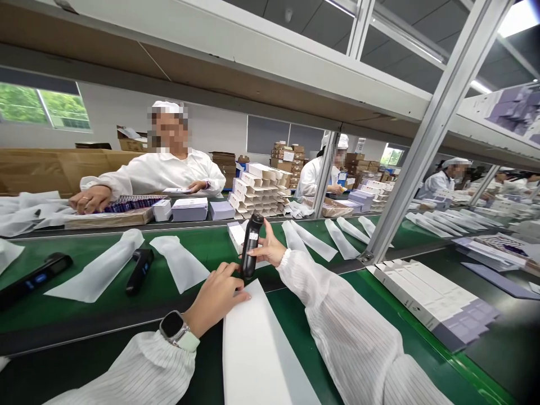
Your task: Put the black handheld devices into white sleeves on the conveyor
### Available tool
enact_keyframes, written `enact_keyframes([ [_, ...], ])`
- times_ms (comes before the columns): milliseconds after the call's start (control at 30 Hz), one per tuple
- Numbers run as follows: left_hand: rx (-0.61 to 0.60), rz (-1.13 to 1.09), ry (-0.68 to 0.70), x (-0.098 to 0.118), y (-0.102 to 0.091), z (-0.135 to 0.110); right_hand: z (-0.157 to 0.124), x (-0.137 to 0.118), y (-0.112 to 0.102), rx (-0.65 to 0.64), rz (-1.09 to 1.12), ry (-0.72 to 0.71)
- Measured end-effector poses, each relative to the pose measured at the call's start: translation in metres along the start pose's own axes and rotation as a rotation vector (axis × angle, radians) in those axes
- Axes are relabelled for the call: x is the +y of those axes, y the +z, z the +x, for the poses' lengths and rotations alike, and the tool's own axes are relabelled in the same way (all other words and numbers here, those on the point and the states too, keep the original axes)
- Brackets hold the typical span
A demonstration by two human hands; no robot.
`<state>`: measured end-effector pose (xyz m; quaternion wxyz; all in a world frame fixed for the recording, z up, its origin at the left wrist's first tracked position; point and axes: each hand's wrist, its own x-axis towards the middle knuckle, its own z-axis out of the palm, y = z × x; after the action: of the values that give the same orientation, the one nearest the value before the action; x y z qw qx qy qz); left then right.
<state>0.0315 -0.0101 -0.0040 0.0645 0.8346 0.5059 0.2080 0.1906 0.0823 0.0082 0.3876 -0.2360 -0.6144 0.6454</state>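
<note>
My right hand [272, 246] is closed around a black handheld device [251, 247] with a rounded top and a small white label. The device stands nearly upright above the belt. My left hand [219, 295], wearing a watch, is just left of the device's lower end. Its fingers are bent but apart from the thumb, and the thumb lies on the top edge of a stack of white sleeves [257, 349]. Whether the left fingertips touch the device cannot be made out. Behind the device, a white box [235, 236] is partly hidden.
Black devices [139, 271] and white sleeves [105, 270] lie on the green belt [177, 309]. At the right are flat white-and-purple boxes [434, 298] and a metal post [434, 135]. Across the belt, a co-worker [169, 169] sits beside stacked cartons [257, 191]. A shelf [253, 73] hangs overhead.
</note>
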Motion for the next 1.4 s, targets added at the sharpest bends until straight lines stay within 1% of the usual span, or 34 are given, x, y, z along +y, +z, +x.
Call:
enact_keyframes([
  [100,0.026,-0.014,0.006,-0.002,0.0,0.001,0.002,0.005,0.002,0.025,-0.03,0.016],
  [200,0.063,-0.055,-0.018,-0.003,0.0,0.003,0.003,0.007,0.004,0.041,-0.045,0.03],
  [333,0.107,-0.181,-0.111,-0.002,-0.006,0.007,0.005,0.009,0.007,0.057,-0.095,0.067],
  [400,0.157,-0.266,-0.175,-0.001,-0.011,0.008,0.006,0.01,0.008,0.052,-0.126,0.088],
  [433,0.195,-0.309,-0.211,0.0,-0.014,0.009,0.006,0.01,0.009,0.024,-0.125,0.111],
  [500,0.26,-0.386,-0.268,0.001,-0.021,0.009,0.003,0.01,0.01,-0.084,-0.094,0.169],
  [600,0.287,-0.492,-0.263,0.003,-0.029,0.009,-0.007,0.008,0.012,-0.353,-0.016,0.278],
  [667,0.305,-0.552,-0.241,0.004,-0.032,0.009,-0.014,0.007,0.015,-0.52,-0.014,0.353],
  [700,0.318,-0.575,-0.238,0.004,-0.033,0.009,-0.016,0.006,0.018,-0.558,-0.021,0.373],
  [733,0.322,-0.596,-0.242,0.004,-0.033,0.009,-0.017,0.005,0.02,-0.548,-0.022,0.368],
  [767,0.323,-0.615,-0.25,0.004,-0.033,0.009,-0.015,0.003,0.022,-0.488,-0.016,0.332],
  [800,0.326,-0.628,-0.266,0.003,-0.032,0.01,-0.011,0.0,0.022,-0.383,-0.002,0.267],
  [833,0.328,-0.63,-0.287,0.002,-0.03,0.01,-0.005,-0.003,0.021,-0.234,0.01,0.177],
  [867,0.318,-0.618,-0.31,0.001,-0.028,0.01,0.003,-0.007,0.017,-0.055,0.002,0.07],
  [900,0.28,-0.586,-0.323,-0.001,-0.024,0.01,0.013,-0.01,0.011,0.136,-0.052,-0.041],
  [933,0.209,-0.536,-0.32,-0.003,-0.019,0.009,0.022,-0.012,0.002,0.335,-0.164,-0.142],
  [967,0.112,-0.48,-0.301,-0.006,-0.014,0.009,0.032,-0.013,-0.009,0.502,-0.334,-0.213],
  [1000,-0.005,-0.434,-0.272,-0.008,-0.009,0.007,0.04,-0.012,-0.02,0.624,-0.516,-0.247],
  [1033,-0.123,-0.406,-0.241,-0.01,-0.003,0.006,0.047,-0.009,-0.03,0.696,-0.675,-0.254],
  [1067,-0.221,-0.401,-0.223,-0.012,0.001,0.004,0.052,-0.004,-0.039,0.723,-0.794,-0.241],
  [1100,-0.301,-0.413,-0.216,-0.013,0.004,0.003,0.056,0.002,-0.045,0.723,-0.863,-0.224],
  [1167,-0.393,-0.445,-0.222,-0.016,0.006,0.001,0.059,0.016,-0.049,0.692,-0.899,-0.217],
  [1200,-0.413,-0.456,-0.226,-0.017,0.006,0.0,0.06,0.023,-0.045,0.691,-0.913,-0.223],
  [1267,-0.428,-0.464,-0.232,-0.017,0.002,-0.001,0.059,0.033,-0.028,0.659,-0.98,-0.255],
  [1300,-0.437,-0.469,-0.236,-0.017,0.001,0.0,0.058,0.036,-0.015,0.591,-1.036,-0.28],
  [1333,-0.442,-0.474,-0.241,-0.017,0.0,0.0,0.057,0.038,-0.001,0.47,-1.095,-0.309],
  [1367,-0.439,-0.475,-0.244,-0.017,-0.001,0.0,0.057,0.039,0.015,0.298,-1.142,-0.338],
  [1400,-0.431,-0.469,-0.243,-0.017,-0.001,0.001,0.058,0.041,0.03,0.098,-1.161,-0.358],
])
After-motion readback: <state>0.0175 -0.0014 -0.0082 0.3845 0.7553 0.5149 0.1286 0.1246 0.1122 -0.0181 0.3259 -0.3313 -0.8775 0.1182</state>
